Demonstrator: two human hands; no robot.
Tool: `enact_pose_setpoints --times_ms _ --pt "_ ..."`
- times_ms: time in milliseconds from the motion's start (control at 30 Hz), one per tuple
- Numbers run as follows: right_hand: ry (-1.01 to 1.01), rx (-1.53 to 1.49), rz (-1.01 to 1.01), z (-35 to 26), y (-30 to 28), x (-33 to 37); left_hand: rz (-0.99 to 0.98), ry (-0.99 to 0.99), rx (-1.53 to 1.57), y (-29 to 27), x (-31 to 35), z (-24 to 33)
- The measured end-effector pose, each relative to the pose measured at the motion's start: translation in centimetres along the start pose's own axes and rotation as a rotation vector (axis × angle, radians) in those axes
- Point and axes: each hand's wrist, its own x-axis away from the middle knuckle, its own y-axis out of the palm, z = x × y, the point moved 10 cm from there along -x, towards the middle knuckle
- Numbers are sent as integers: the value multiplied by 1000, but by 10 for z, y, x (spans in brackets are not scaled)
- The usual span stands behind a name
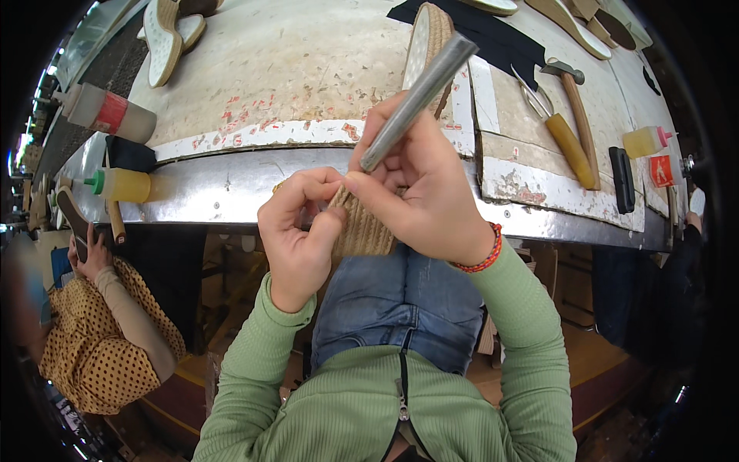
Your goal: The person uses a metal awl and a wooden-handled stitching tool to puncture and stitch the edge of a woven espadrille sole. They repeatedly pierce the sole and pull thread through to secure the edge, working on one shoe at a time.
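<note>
My left hand [299, 235] is closed, thumb and fingers pinching the edge of a tan braided-rope wedge sole [369, 229]. The sole sits above my lap, at the bench's front edge. My right hand [431, 189] is wrapped around a grey metal rod [422, 98], which tilts up and to the right. Its thumb and fingertips also meet the top edge of the sole, close beside my left fingers. Whatever lies between the fingertips is too small to make out. Just beyond my right hand, another rope-edged wedge sole [418, 48] stands on the bench.
Right on the worn bench [292, 77] lie a hammer [579, 115], a yellow-handled tool [570, 145], a black bar-shaped object [621, 181] and a glue bottle [645, 142]. Leftward are more bottles [127, 185] and pale soles [163, 46]. A co-worker [115, 339] sits at left holding a sole.
</note>
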Motion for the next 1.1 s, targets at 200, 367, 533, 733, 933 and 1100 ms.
enact_pose_setpoints --times_ms 200,367,533,733,933,1100 --pt "161 -187 75 18 -9 -1 -57 -23 -32 1 -1 -5" --pt "210 -488 142 15 -18 2 -133 -170 156 7 -2 -7" --pt "160 -324 63 7 -12 14 -308 -88 96 3 13 5" --pt "217 -315 85 16 -8 20 -250 17 -99 2 15 10" --pt "253 -344 183 22 -20 24 -170 26 -183 1 11 11" --pt "254 -326 168 23 -16 24 -110 41 -218 3 6 12"
